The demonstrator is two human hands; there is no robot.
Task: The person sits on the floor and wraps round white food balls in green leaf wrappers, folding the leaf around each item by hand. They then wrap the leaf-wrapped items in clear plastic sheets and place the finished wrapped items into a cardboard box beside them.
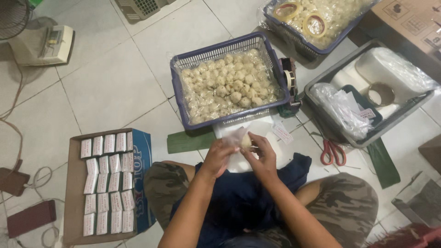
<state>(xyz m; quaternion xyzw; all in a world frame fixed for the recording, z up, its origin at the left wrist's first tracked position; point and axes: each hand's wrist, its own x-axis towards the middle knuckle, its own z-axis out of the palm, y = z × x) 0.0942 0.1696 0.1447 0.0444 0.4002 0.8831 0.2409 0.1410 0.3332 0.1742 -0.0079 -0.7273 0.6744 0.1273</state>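
Observation:
I sit on a tiled floor with my legs crossed. My left hand (219, 155) and my right hand (260, 156) meet in front of me, both closed on a small clear plastic bag (238, 138) with a pale round food ball (246, 141) in it. Just beyond them stands a purple basket (229, 48) lined with plastic and full of several pale food balls (229, 87). A white sheet (243, 126) lies under my hands.
A cardboard box (73, 183) of several white packets sits at my left. A grey tray (395, 120) with bags and a tape roll is at right, red-handled scissors (333, 152) before it. A second basket (317, 23) stands far right, a scale (43, 46) far left.

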